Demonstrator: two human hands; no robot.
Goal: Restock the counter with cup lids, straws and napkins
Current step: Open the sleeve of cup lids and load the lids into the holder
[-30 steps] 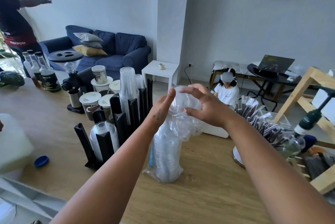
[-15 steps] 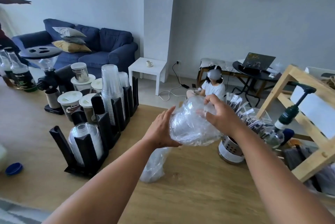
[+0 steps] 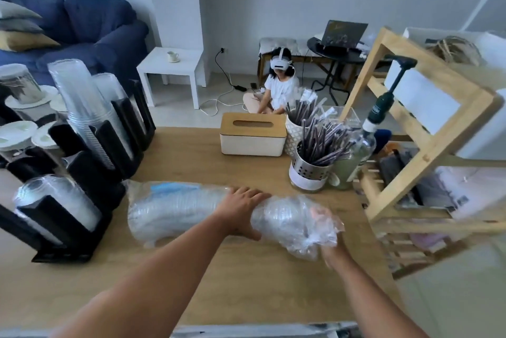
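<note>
Lids on the counter: a plastic sleeve of clear cup lids (image 3: 178, 211) lies on its side across the wooden counter (image 3: 246, 283), with a person's two bare hands on it.

The left hand (image 3: 241, 210) grips the sleeve at its middle, fingers curled over the top and thumb tucked under the near side; the right hand (image 3: 332, 252) meets the crumpled right end, its fingers blurred behind the plastic, so whether they clutch it or lie open cannot be told; a black rack of clear cups (image 3: 90, 173) stands just beside the sleeve's left end; on the far side sit a wood-topped tissue box (image 3: 253, 135) and, right of it, a steel holder of wrapped straws (image 3: 309, 173).
</note>
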